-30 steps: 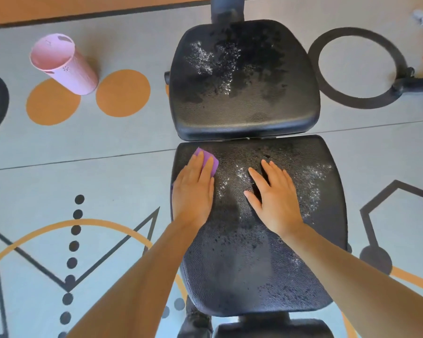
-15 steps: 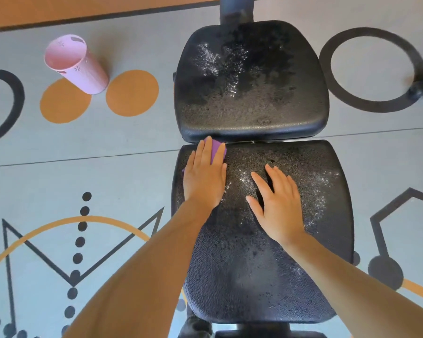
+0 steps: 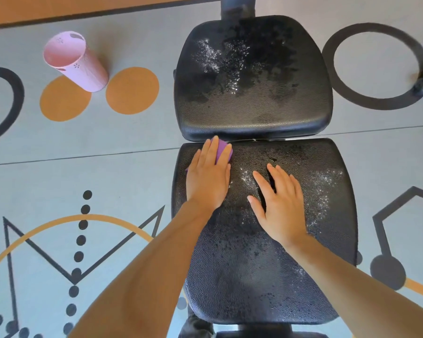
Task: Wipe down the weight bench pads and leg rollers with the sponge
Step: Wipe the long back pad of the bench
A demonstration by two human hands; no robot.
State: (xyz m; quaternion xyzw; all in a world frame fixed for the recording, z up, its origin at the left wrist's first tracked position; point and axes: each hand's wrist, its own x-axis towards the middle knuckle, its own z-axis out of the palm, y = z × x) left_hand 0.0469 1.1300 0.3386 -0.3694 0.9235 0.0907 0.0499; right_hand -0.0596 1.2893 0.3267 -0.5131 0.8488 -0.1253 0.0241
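Head view: my left hand point(image 3: 206, 176) presses flat, fingers straight and together, on the purple sponge point(image 3: 223, 150) at the near pad's point(image 3: 261, 264) eleven o'clock corner, just beside the gap to the far pad point(image 3: 254, 106). My right hand point(image 3: 280, 206) rests open, fingers spread, at the wet pad's centre. A pink cup point(image 3: 76, 61) stands on the floor at ten o'clock. I see no readable writing.

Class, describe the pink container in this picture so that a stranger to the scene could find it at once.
Start at the black weight bench in the middle, then look to the patterned floor at its upper left. There a pink container stands beside two orange floor circles. It is the only pink thing, a tall open-topped cylinder with small cut-outs near its rim.
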